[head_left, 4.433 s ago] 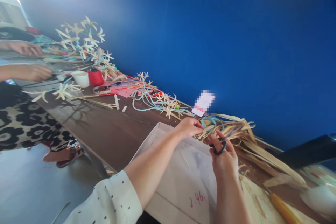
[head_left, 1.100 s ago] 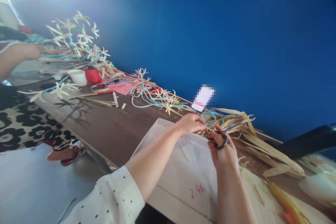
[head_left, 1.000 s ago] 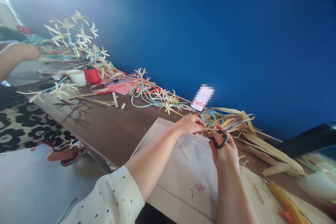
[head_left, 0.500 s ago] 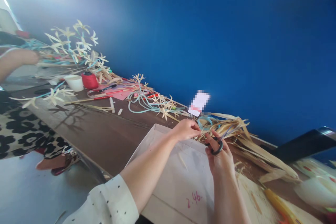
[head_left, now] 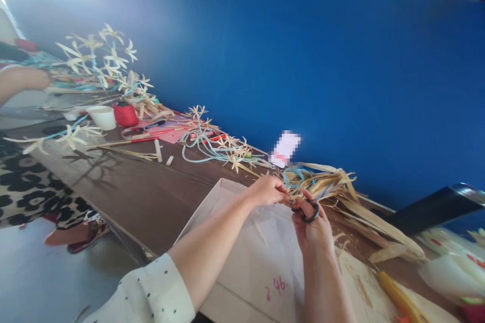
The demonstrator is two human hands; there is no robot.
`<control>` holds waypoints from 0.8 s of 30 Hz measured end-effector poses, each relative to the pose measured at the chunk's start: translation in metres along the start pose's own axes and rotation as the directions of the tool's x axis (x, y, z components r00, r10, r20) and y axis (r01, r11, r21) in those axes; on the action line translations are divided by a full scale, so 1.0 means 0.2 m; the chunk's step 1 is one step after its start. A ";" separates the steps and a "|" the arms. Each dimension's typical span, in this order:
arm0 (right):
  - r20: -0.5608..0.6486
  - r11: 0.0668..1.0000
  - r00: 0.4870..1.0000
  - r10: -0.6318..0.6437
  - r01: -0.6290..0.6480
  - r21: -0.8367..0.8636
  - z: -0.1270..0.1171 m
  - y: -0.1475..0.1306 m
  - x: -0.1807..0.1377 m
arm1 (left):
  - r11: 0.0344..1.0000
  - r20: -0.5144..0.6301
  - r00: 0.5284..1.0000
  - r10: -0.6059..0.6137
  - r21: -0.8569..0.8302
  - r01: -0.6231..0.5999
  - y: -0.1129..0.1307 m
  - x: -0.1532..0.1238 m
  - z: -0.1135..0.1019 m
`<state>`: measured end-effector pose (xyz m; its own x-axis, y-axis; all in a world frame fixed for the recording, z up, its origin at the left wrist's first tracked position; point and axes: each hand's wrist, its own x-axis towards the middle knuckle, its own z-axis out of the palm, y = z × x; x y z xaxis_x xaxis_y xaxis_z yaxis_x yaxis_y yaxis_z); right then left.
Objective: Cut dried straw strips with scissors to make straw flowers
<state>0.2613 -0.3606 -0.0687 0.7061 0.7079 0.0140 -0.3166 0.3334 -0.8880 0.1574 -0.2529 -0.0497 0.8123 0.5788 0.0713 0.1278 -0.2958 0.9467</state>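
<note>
My right hand (head_left: 312, 224) is closed on scissors (head_left: 311, 212), with fingers through the black handle loops; the blades are hardly visible. Close beside it, my left hand (head_left: 268, 190) pinches something small at its fingertips, perhaps a bit of pale husk, too small to make out. Both hands are above the far edge of a white box lid (head_left: 242, 242) marked with pink numbers. A thin pale sliver (head_left: 260, 233) lies on the lid. Just beyond my hands is a heap of dried husk strips (head_left: 333, 184) with light blue strips (head_left: 297, 177) among them.
Husk flowers on blue stems (head_left: 102, 55) stand at the left, near a white cup (head_left: 101, 117) and red thread spool (head_left: 125, 114). A person's arm (head_left: 22, 81) reaches in there. A yellow-handled tool (head_left: 401, 298) and black cylinder (head_left: 439, 209) are at right. A blue wall (head_left: 341, 70) rises behind.
My right hand with the scissors has shifted slightly left, nearer my left hand's fingertips. The whole view has moved a little. My left hand keeps its pinch.
</note>
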 end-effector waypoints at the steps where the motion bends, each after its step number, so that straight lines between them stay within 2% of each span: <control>1: -0.007 1.000 1.000 -0.004 0.004 -0.005 0.00 0.00 0.00 | 1.000 0.005 1.000 -0.004 0.006 0.004 0.00 0.00 0.00; 8: -0.033 0.999 0.999 -0.016 0.015 -0.028 0.00 -0.01 0.01 | 1.000 -0.016 1.000 0.000 -0.002 0.000 0.03 -0.01 -0.02; 11: -0.046 0.996 0.998 0.033 -0.037 -0.078 0.00 -0.01 0.00 | 0.999 -0.111 0.993 -0.026 -0.034 0.022 0.02 -0.01 -0.01; 16: 0.045 0.948 0.987 0.155 -0.136 -0.288 0.01 0.02 -0.03 | 0.991 -0.278 0.957 -0.081 -0.124 0.048 0.00 0.00 -0.02; 20: 0.095 0.865 0.983 0.158 -0.091 -0.493 0.04 0.03 -0.06 | 0.998 -0.380 0.923 -0.058 -0.055 0.040 0.02 0.01 -0.03; 24: 0.131 0.819 0.974 0.185 -0.079 -0.568 0.04 0.04 -0.07 | 0.999 -0.427 0.903 -0.035 -0.007 0.035 0.04 0.00 -0.03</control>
<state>0.2439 -0.3623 -0.0712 0.5462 0.8327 -0.0906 0.0447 -0.1370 -0.9896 0.1550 -0.2496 -0.0404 0.4862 0.8580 0.1656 0.1526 -0.2700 0.9507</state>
